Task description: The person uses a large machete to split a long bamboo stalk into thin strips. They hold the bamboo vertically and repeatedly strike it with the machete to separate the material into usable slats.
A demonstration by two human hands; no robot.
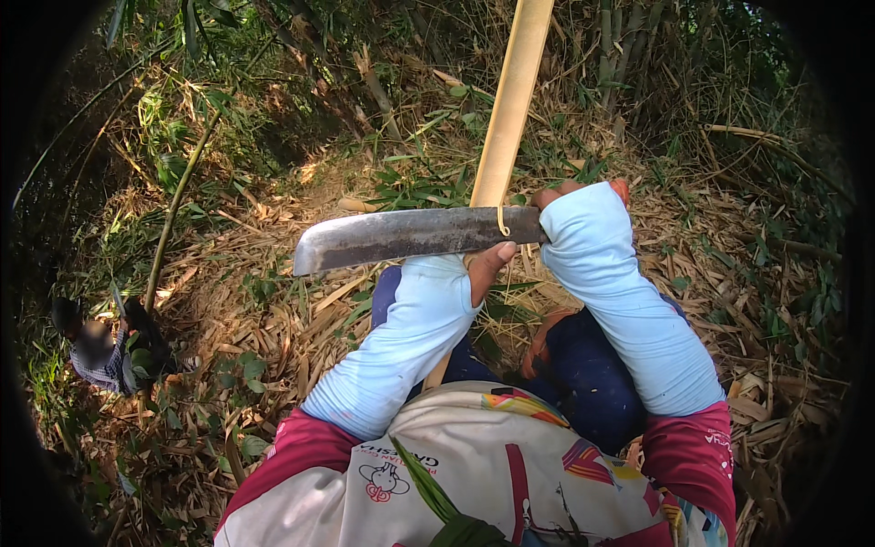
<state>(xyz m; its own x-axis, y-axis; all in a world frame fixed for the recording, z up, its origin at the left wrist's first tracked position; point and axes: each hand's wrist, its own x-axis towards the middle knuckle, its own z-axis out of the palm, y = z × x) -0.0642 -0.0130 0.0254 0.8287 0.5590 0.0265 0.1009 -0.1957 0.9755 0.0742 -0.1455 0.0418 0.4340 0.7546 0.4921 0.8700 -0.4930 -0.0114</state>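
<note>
A long pale bamboo strip (512, 109) runs from the top of the view down toward my lap. Across it lies the wide, dark-stained blade of a machete (401, 239), its blunt tip pointing left. My right hand (567, 193) is closed at the blade's right end, around the handle, which is mostly hidden by the hand and light blue sleeve. Just below the blade, my left hand (490, 270) grips the strip; its thumb shows, while the other fingers are hidden. A thin curled bamboo shaving (502, 221) hangs over the blade near its right end.
Dry bamboo leaves and husks (246, 310) cover the ground. Bamboo stems (615, 46) stand at the back, and a slender leaning stalk (187, 178) rises on the left. Another person in a checked shirt (98, 376) is low at the far left.
</note>
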